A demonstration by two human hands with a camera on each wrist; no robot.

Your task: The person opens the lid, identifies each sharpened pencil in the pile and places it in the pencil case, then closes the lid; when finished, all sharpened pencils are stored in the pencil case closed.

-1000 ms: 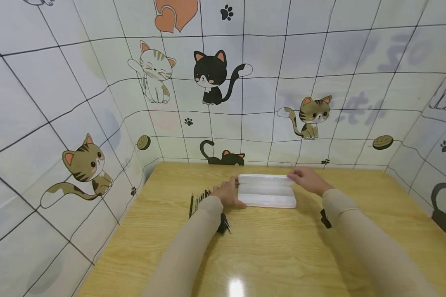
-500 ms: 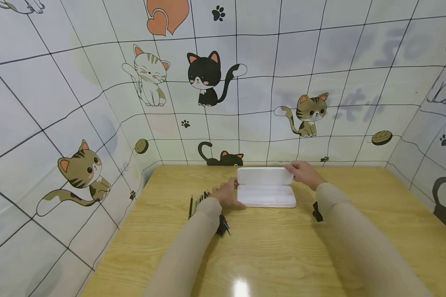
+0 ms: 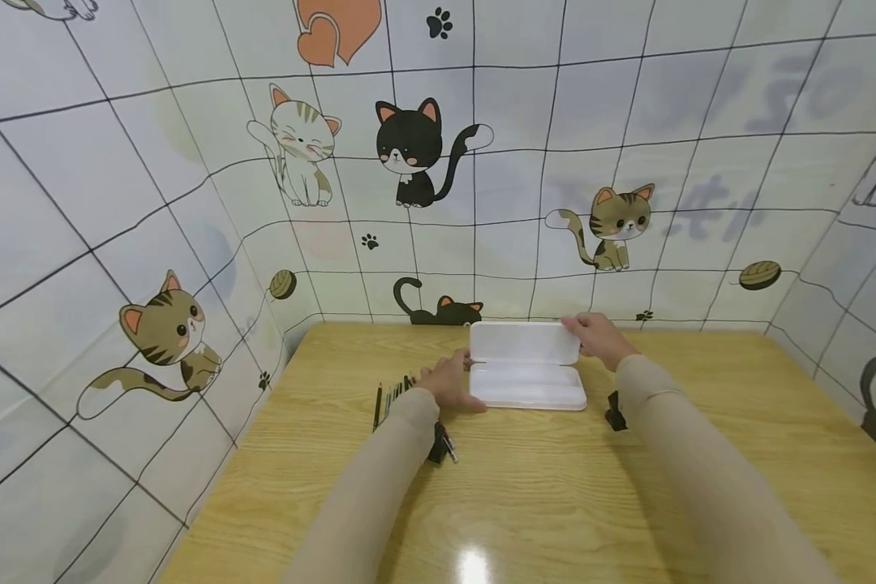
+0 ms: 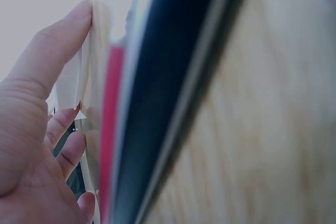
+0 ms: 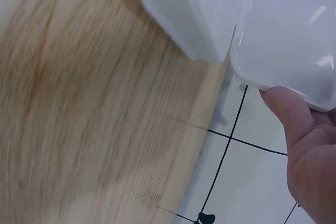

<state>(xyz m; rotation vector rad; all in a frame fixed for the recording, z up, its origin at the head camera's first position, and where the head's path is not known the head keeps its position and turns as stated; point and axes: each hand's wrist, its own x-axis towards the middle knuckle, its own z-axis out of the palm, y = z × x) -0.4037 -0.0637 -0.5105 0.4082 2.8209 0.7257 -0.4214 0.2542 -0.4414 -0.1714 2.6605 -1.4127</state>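
Opening case (image 3: pixel 527 386): my right hand (image 3: pixel 597 338) pinches lid (image 3: pixel 526 342) at 2 o'clock, left hand (image 3: pixel 448 384) grips base at 9. Next, I reckon: fetch pens (image 3: pixel 390 395), w/ lid back.

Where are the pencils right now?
In the head view, the pencils lie on the table, just left of the left hand at the case.

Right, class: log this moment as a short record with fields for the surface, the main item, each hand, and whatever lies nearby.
surface: wooden table
main item: white plastic case, open, lid raised
left hand: holds the case's left end
right hand: holds the lid's right edge
nearby: row of dark pencils left of the case
backdrop: cat-print sheet around the table
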